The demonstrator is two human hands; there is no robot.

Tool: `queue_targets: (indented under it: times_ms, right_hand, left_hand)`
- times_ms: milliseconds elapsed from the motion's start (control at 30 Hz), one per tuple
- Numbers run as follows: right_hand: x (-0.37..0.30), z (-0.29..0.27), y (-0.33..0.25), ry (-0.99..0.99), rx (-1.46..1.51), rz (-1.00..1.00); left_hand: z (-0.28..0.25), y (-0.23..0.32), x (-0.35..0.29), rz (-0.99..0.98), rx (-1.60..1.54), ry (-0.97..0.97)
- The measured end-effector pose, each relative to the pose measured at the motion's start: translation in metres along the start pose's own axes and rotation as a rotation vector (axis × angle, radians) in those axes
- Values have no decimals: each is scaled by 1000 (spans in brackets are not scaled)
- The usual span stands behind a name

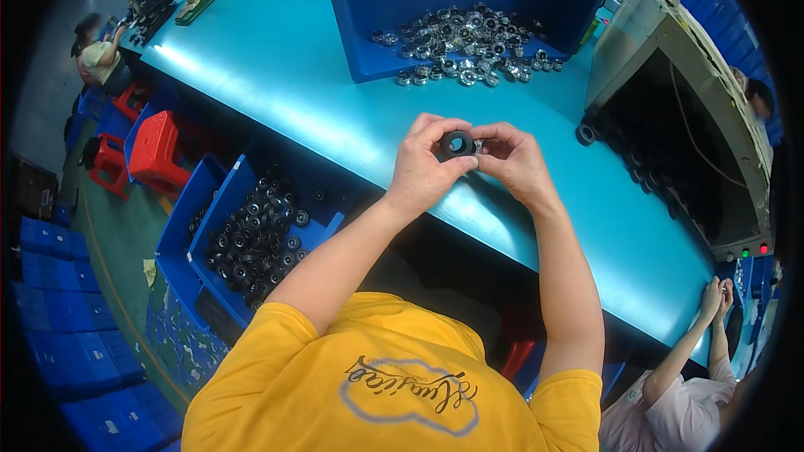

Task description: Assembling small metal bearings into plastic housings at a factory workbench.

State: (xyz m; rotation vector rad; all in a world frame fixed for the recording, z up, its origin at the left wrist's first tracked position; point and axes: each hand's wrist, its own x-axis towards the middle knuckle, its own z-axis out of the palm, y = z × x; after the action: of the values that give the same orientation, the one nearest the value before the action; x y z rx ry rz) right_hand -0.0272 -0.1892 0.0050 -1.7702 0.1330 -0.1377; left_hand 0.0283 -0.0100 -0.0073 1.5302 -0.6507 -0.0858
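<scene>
Black ring (457,144), round with a hole through its middle, sits pinched between both hands above the near edge of the turquoise bench (276,75). Left hand (425,169) has its grip closed on the ring's left side, thumb below and fingers curled over the top. Right hand (512,161) meets it from the right, fingertips closed on the ring's other side, where a small shiny metal part (477,145) shows just beside the ring; whether that hand's grip has hold of this part too cannot be told. Further back on the bench, a big blue bin (368,0) lies open toward the person, with a heap of silvery ring-shaped parts (465,42) spilling from it onto the bench. Below the bench's near-left edge, a blue crate (219,201) holds many black rings (255,238). At the right stands a grey machine housing (670,59). Another person's clasped hands (717,295) show at the lower right, well apart.
</scene>
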Motion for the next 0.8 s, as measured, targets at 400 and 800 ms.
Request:
queue_targets:
  times_ms: [400,800]
  right_hand:
    - [-2,-4,-7,-85,103,27]
    - [-3,-7,-12,-115,111,56]
  left_hand:
    - [1,6,-1,-31,45,-12]
    - [4,3,-3,-45,5,-16]
